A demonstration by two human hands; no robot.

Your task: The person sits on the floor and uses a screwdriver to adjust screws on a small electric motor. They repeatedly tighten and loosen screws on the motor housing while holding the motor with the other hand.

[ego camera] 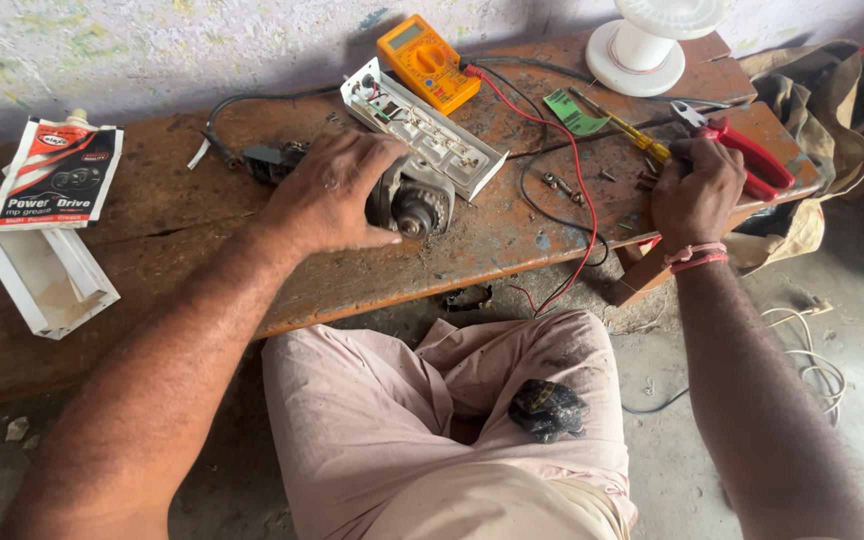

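Sitting cross-legged behind a low wooden bench (pixel 202 240), the person has a crumpled dark rag (pixel 548 409) on the lap, nearest to the camera. Further out, the left hand (pixel 330 192) lies over a small grey motor (pixel 414 200), the fingers wrapped on its rounded metal body and pressing it to the bench; the shaft end shows just right of the thumb. The right hand (pixel 695 193) is clenched around the red handles of the pliers (pixel 747 155), whose steel nose points away to the left. I judge the work to be at the holding stage, with the tool taken up but not yet at the motor; the next move would ask a steady grip and a careful approach. Between the hands lie loose screws (pixel 558 183) and a red wire (pixel 572 170). Beyond the left hand rests a white plastic switch board (pixel 430 125), then an orange meter (pixel 428 62), smooth and boxy.
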